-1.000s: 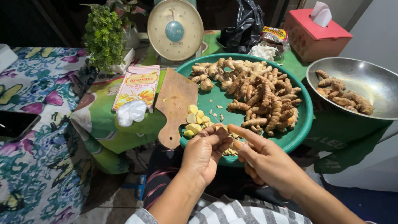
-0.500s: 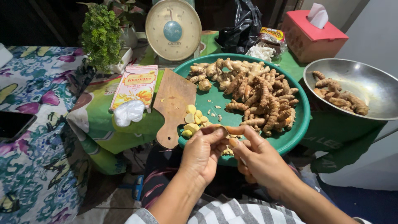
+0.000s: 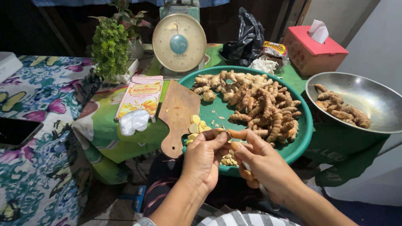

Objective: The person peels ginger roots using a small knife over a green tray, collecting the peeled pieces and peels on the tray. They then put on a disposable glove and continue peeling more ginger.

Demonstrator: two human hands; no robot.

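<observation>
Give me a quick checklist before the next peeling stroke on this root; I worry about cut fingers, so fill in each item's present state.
1. Root held firmly: ok. The left hand pinches the orange root piece at its end.
2. Blade position known: cannot tell. The right hand hides the tool.
3. Fingertips away from the edge: cannot tell, for the same reason.
4. Work is over the green tray: ok, so peelings land inside it.
5. Room for finished pieces: ok. Peeled chunks lie beside the wooden cutting board.
6. More roots within reach: ok, the pile of roots is close.

Home kitchen: weighing scale, root-filled tray, tablecloths.
</observation>
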